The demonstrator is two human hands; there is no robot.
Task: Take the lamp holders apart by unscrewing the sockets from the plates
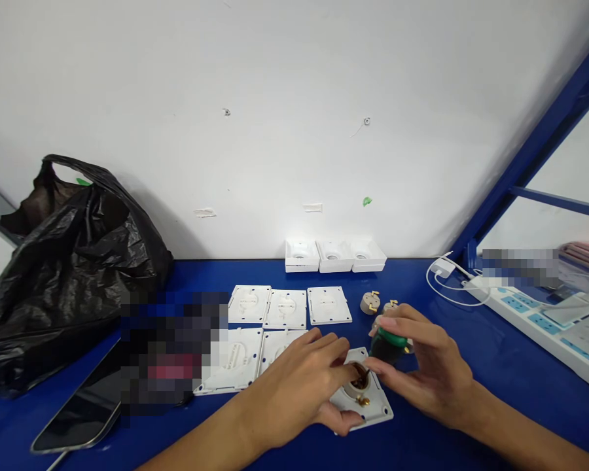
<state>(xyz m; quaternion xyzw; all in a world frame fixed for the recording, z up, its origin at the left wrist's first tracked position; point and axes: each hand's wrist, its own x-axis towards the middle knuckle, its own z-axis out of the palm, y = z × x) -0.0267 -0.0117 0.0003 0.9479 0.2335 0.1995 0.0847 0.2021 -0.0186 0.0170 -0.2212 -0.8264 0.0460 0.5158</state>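
My left hand is closed on a white square plate, its thumb at the near edge and its index finger at the rim of the round lamp holder in the middle. A brass terminal sticks out of that holder's near side. In my right hand is a short screwdriver with a green and black handle, gripped between thumb and fingers. It leans toward the lamp holder, and its tip is hard to make out. Just behind my right hand lie beige round cores with brass terminals, partly covered by my fingers.
Several white square plates lie in two rows left of centre. White square boxes stand against the wall. A black plastic bag, a phone and a blurred patch are at left; a power strip with cables runs along the right.
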